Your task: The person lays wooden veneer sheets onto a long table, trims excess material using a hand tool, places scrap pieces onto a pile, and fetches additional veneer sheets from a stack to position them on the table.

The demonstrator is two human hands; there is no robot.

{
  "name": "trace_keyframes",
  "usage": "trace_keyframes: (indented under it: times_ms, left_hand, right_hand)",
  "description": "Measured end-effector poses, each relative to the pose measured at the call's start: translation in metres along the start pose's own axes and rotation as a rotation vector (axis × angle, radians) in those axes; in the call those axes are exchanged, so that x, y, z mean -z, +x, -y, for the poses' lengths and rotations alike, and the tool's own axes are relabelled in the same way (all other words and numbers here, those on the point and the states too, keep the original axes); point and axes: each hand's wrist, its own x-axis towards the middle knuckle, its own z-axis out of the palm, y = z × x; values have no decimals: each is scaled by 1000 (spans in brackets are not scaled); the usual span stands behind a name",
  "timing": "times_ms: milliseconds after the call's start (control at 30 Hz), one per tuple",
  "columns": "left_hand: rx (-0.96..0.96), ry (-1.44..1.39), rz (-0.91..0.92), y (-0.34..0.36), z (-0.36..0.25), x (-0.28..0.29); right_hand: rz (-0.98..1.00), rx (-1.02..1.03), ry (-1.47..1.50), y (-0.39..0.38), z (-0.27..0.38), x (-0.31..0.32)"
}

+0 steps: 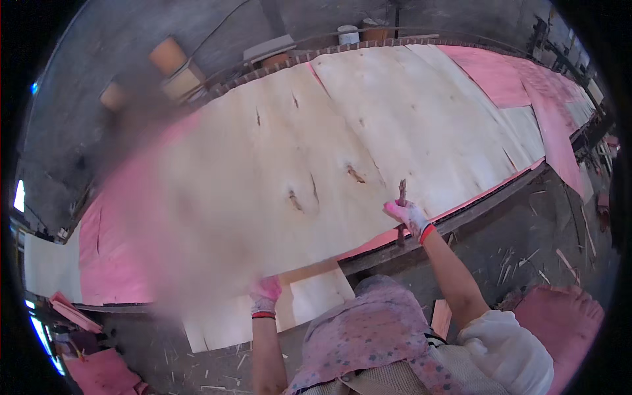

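My right hand (407, 212), in a pink-stained white glove with a red cuff, grips a narrow, rough brown wood strip (401, 189) at the near edge of the pale veneer sheets (434, 125). My left hand (265, 295), in a similar glove, is at the lower edge of the veneer, beside a lower pale sheet (314, 296). A blurred haze covers the left part of the view and partly hides its fingers. The veneer has knots and cracks and lies over pink-coated sheets (112, 263).
Pink sheets (490, 76) cover the table's far right. A white bucket (347, 35) and orange-brown blocks (168, 56) stand beyond the table. Wood scraps (566, 263) litter the floor at right, near a pink heap (559, 329). More pink pieces (102, 368) lie lower left.
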Motion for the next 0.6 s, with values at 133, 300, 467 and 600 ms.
trace_keyframes:
  times_ms: [133,300,467,600]
  left_hand:
    - [-70,247,-22,-12,3,56]
    - [-398,346,-257,23,26,18]
    - [-132,399,-234,-4,30,-81]
    - [-168,308,-170,17,19,-32]
  right_hand:
    - [-36,-244,-49,-76,-12,6]
    - [-82,-147,118,-29,-24,32]
    - [-188,-220,153,-2,-29,24]
    - [-166,-242,115,7,-55,11]
